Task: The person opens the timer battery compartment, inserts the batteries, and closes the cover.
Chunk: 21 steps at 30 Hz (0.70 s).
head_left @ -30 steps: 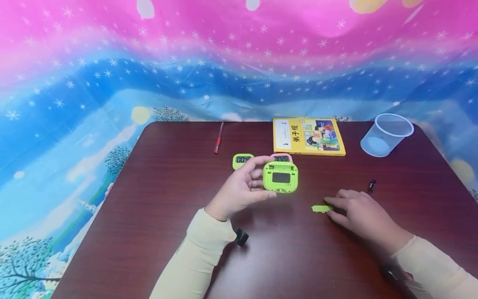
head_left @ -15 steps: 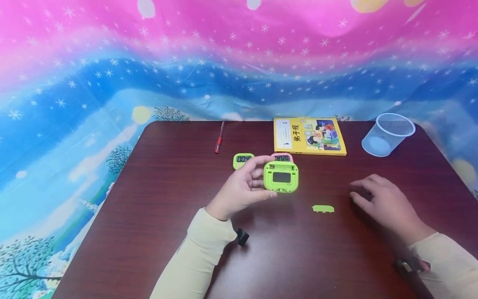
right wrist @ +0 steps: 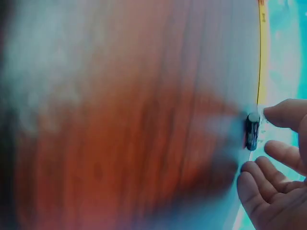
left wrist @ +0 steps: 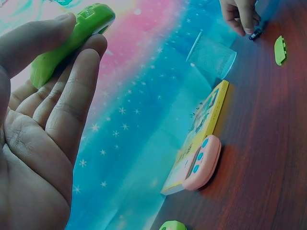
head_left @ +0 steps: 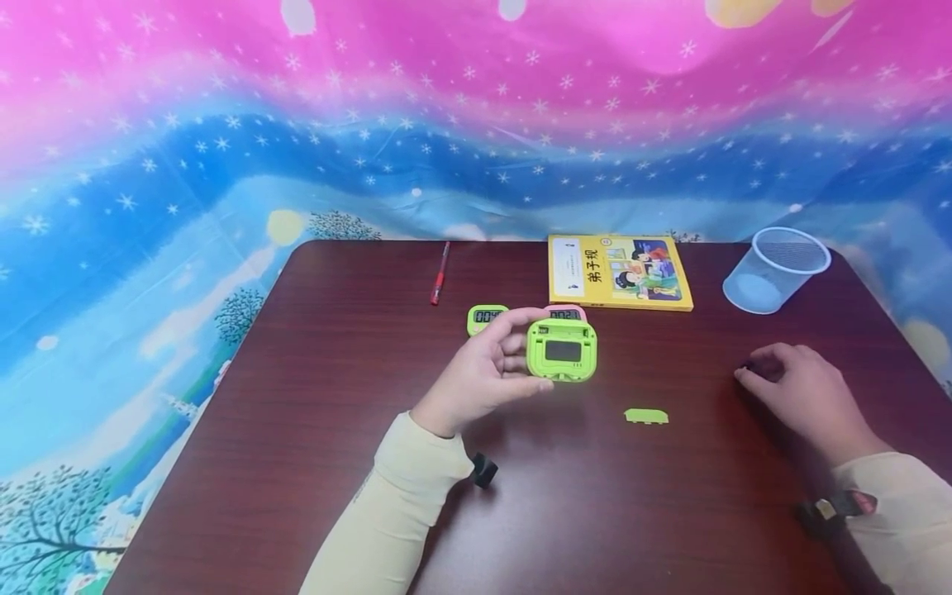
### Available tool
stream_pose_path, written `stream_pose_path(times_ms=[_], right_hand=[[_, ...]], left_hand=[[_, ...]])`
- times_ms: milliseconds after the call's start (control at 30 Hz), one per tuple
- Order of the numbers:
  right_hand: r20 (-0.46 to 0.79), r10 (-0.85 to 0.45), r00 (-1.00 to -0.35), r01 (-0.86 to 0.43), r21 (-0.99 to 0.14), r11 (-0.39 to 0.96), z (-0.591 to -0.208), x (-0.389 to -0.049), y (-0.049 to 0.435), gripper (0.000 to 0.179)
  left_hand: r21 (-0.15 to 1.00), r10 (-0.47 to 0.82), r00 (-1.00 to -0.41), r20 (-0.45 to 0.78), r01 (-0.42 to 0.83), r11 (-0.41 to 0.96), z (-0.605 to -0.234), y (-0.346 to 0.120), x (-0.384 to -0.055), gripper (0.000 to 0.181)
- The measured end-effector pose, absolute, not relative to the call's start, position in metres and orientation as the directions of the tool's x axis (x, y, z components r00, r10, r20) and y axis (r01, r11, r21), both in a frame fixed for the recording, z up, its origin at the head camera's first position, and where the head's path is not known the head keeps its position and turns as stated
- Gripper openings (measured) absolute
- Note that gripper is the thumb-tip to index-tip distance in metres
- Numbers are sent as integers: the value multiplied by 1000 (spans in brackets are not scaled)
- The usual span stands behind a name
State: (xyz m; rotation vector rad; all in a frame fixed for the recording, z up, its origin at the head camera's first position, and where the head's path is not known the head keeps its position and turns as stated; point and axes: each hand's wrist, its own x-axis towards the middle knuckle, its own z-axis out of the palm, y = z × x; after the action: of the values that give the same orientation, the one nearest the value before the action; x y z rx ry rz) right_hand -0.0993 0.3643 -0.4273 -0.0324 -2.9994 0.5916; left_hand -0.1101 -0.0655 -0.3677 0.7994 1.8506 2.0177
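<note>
My left hand (head_left: 476, 376) holds a green digital timer (head_left: 563, 351) above the table, thumb below and fingers above. Its back faces me, with the battery compartment uncovered. A green battery cover (head_left: 646, 416) lies on the table to the right of the timer. Farther right, my right hand (head_left: 811, 397) is low over the table at a small dark battery (right wrist: 252, 132). The right wrist view shows the thumb and fingers spread around this battery, with gaps beside it. In the left wrist view the fingertips come right up to the battery (left wrist: 255, 34).
Behind the left hand stand another green timer (head_left: 485, 317) and a pink timer (head_left: 568, 312), both partly covered. A yellow book (head_left: 621, 273) lies at the back, a white mesh pen cup (head_left: 773, 273) to its right. A red pen (head_left: 440, 274) lies at the back left.
My right hand has left the green battery cover and moved right to the battery. The left hand keeps the timer in nearly the same place.
</note>
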Motion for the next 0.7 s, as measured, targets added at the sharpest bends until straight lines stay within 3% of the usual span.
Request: stream_pose_path(times_ms=[433,700], right_hand=[[-31,61,-998,68,-393,917,-426,-103,374,26],[94,113,-989,63,-423,904,-426,-100,375,25]], left_hand=[[978,553,-806,209,167,-126,-370,-65,-111,75],[979,554,-807,204,162,-125,-370,-64,-110,76]])
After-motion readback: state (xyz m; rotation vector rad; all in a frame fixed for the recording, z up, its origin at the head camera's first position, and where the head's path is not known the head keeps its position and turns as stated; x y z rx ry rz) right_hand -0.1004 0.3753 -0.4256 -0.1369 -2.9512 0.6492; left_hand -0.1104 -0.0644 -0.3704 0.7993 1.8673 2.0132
